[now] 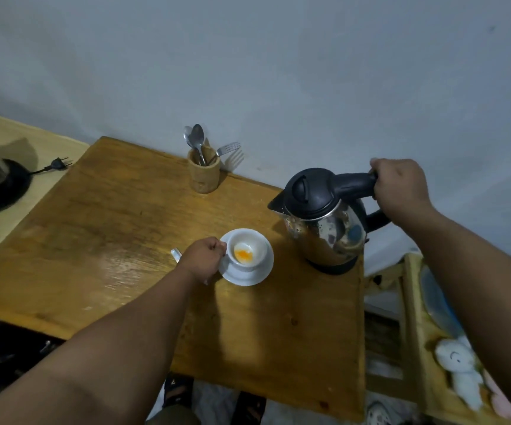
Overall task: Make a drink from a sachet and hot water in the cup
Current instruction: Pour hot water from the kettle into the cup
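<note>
Surface point(119, 216), wooden, fills centre frame. Kettle point(324, 216), centre right, handle gripped by right hand point(401, 188). Cup point(246, 251) on saucer point(248, 279), centre, holds orange powder; left hand point(203, 259) fingers curl at its handle. Pour advice: spout low over cup, tilt slowly. Sachet unseen; kettle's water level hidden.

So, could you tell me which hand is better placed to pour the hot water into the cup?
The right hand: it already grips the kettle by its handle, spout facing the cup. The left hand holds the cup at its handle side.
</note>
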